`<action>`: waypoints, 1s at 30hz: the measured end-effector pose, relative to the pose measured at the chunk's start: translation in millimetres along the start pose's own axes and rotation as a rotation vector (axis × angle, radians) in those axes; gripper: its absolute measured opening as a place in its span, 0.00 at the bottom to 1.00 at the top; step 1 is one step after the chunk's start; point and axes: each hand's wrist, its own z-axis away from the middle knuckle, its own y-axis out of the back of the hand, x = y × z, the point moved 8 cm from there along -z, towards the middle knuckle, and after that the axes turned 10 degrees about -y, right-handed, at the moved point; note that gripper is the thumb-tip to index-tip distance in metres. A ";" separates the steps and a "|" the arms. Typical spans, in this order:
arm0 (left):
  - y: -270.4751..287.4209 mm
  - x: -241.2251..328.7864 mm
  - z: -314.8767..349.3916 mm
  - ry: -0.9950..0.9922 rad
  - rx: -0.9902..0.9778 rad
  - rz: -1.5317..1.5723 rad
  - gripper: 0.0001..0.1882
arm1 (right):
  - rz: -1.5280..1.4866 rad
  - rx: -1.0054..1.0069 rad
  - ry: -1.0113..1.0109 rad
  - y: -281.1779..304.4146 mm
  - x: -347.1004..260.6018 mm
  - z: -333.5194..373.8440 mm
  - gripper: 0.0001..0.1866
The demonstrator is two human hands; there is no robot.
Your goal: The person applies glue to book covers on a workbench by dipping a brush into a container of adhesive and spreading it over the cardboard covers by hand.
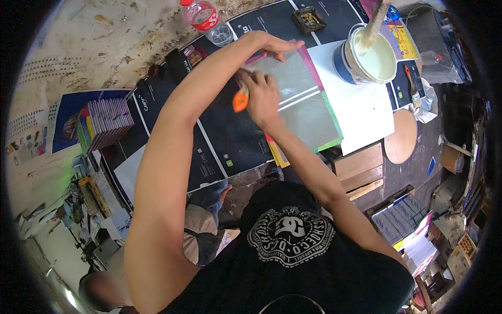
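My left hand point(280, 47) lies with fingers outstretched on the far edge of a grey sheet point(295, 76) bordered in pink and green. Two white strips cross the sheet's middle, and its surface looks shiny. Closed around a paintbrush point(240, 101), my right hand point(260, 98) is at the sheet's left edge, nearer to me than the left hand. The brush's orange handle end sticks out toward me; its bristles are mostly hidden. Yellow-edged sheets point(279, 153) poke out below the grey one.
A bucket of pale paste point(349, 68) with a thick brush point(372, 29) stands on white board point(366, 118). Around the dark table are a bottle point(206, 21), an ashtray point(309, 20) and stacked books point(110, 120). A person point(201, 225) is at lower left.
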 end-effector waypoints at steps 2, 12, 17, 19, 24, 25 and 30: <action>7.6 13.8 -6.4 -0.048 0.059 0.019 0.56 | 0.295 -0.069 0.049 -64.9 20.2 -7.2 0.09; -0.8 11.2 -2.5 -0.008 0.098 0.026 0.53 | 0.267 -0.061 0.024 -46.5 37.4 6.0 0.17; -7.5 -32.8 7.3 -0.021 0.141 0.028 0.54 | 0.056 -0.259 0.187 -3.0 -19.7 65.7 0.18; -5.8 -14.6 6.7 -0.031 0.114 0.010 0.55 | -0.004 -0.029 0.135 41.6 13.7 50.5 0.19; -3.0 -33.9 9.0 0.068 0.212 -0.020 0.58 | 0.271 -0.180 0.215 -18.5 21.8 125.5 0.25; -7.1 -44.3 12.9 0.063 0.216 0.019 0.57 | 0.140 -0.317 0.191 -15.3 10.6 134.4 0.24; -28.3 -18.1 27.0 -0.028 0.219 0.081 0.56 | 0.105 -0.008 0.104 59.0 40.9 59.9 0.20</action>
